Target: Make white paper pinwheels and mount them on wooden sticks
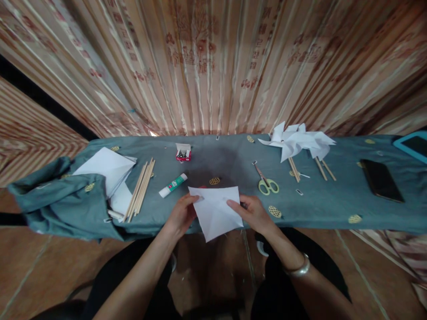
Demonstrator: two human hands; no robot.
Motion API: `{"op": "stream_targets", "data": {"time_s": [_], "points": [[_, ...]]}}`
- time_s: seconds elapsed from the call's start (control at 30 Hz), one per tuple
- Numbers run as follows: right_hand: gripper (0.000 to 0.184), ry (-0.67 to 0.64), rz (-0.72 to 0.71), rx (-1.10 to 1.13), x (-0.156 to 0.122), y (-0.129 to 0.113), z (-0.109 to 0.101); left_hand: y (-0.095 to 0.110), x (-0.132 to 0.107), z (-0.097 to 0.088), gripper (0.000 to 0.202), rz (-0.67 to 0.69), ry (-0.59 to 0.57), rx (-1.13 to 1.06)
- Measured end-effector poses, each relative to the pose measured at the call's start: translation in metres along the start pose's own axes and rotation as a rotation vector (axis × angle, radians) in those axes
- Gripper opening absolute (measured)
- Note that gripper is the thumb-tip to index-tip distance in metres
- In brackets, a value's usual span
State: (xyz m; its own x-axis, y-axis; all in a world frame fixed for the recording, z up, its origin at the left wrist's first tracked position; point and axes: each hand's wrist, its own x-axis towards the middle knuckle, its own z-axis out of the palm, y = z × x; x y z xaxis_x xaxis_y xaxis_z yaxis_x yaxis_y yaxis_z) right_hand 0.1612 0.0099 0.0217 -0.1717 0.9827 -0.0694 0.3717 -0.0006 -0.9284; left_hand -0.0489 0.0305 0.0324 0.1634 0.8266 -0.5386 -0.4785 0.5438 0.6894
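Note:
A white sheet of paper (218,215) with faint crease lines is held up at the table's front edge. My left hand (183,214) grips its left side, thumb on top. On the opposite side my right hand (251,212) pinches the sheet, its thumb lying over the face and the fingers behind, partly hidden. Just beyond the right hand lie scissors (267,186) with pale green handles. Left of the sheet rests a glue stick (173,185) with a green label. Behind that stands a small open red-and-white box (183,152) with small metallic pieces inside.
Several wooden sticks (140,191) lie beside a stack of white paper (105,169) at the left. White paper pinwheels (300,140) on sticks lie at the back right, near a black phone (382,180) and a blue-edged device (412,146). A curtain (213,66) hangs behind the cloth-covered table (230,164).

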Motion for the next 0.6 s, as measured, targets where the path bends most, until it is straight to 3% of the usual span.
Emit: {"op": "stream_targets", "data": {"time_s": [0.1, 0.2, 0.37, 0.43, 0.5, 0.6], "points": [[0.045, 0.050, 0.078, 0.160, 0.006, 0.008, -0.002, -0.002, -0.001, 0.001, 0.018, -0.012, 0.028, 0.044], [0.044, 0.077, 0.119, 0.281, 0.011, 0.010, -0.005, -0.005, -0.002, 0.003, 0.025, 0.015, 0.026, 0.107], [0.046, 0.070, 0.143, 0.313, 0.019, 0.007, -0.010, -0.011, -0.001, 0.001, 0.031, 0.096, -0.009, 0.278], [0.048, 0.099, 0.100, 0.247, 0.022, 0.007, -0.017, -0.011, 0.001, -0.001, 0.032, 0.132, 0.006, 0.339], [0.047, 0.223, 0.040, 0.088, 0.025, 0.008, -0.029, -0.011, 0.004, -0.003, 0.034, 0.178, 0.050, 0.337], [0.036, 0.477, 0.047, -0.408, 0.022, 0.013, -0.051, -0.007, 0.008, -0.007, 0.038, 0.275, 0.128, 0.256]]}}
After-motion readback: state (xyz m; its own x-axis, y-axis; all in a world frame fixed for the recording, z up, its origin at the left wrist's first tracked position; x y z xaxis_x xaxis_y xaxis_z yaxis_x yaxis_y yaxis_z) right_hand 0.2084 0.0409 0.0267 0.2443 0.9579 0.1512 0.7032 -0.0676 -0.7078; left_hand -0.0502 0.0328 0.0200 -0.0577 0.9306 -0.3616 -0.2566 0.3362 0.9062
